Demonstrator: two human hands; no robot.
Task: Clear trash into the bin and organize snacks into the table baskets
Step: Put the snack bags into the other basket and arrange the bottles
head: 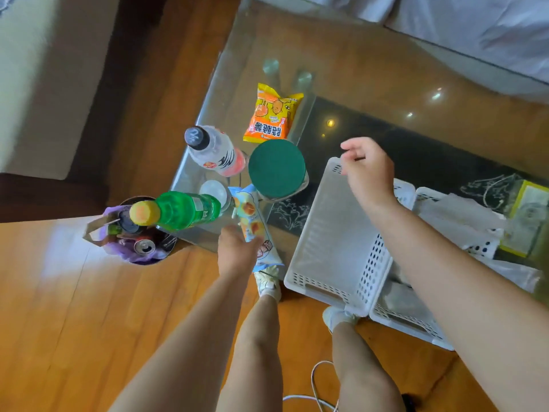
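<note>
My left hand (236, 252) is shut on a light blue snack packet (252, 221) at the glass table's near corner. An orange snack bag (271, 114) lies farther back on the table. My right hand (368, 171) hovers over the far rim of an empty white perforated basket (335, 242), fingers loosely curled and holding nothing. A second white basket (416, 322) sits to its right, holding plastic wrapping. The round bin (142, 233) on the floor to the left holds a can, a paper bag and purple plastic.
A green bottle (181, 209), a white bottle with a black cap (214, 150) and a jar with a green lid (276, 168) stand on the glass table (371, 84). A yellow box (525, 215) lies at right. A white cable (315, 391) runs on the wooden floor.
</note>
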